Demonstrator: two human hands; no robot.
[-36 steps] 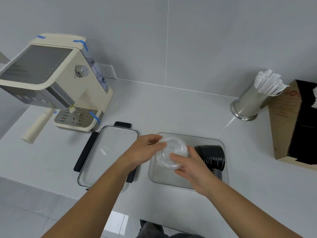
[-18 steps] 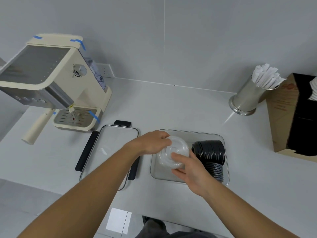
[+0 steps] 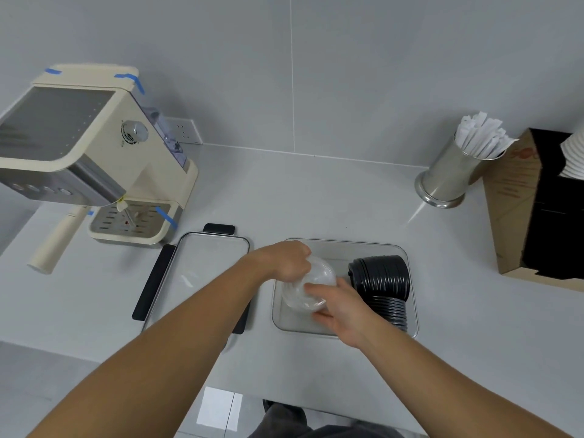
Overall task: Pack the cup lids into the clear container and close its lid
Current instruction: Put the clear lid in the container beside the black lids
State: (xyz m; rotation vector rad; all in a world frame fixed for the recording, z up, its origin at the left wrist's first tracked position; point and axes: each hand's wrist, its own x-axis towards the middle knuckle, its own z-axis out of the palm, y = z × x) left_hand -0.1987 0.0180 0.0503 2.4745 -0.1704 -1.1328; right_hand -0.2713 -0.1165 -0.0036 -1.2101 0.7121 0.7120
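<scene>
The clear container point(image 3: 344, 243) sits on the counter in front of me. A stack of black cup lids point(image 3: 380, 279) lies on its side along the container's right half. Both hands hold a stack of clear dome lids point(image 3: 308, 287) over the container's left half. My left hand point(image 3: 284, 260) grips the stack from the upper left, my right hand point(image 3: 339, 306) from the lower right. The container's clear lid with black clasps point(image 3: 202, 267) lies flat on the counter to the left, partly under my left forearm.
A cream espresso machine point(image 3: 94, 159) stands at the left. At the back right are a steel cup of wrapped straws point(image 3: 455, 172) and a brown cardboard box point(image 3: 534, 210). The counter's front edge runs just below my arms.
The clear lid stack has sunk a little lower into the container's left half, with both hands still on it. The view has shifted slightly.
</scene>
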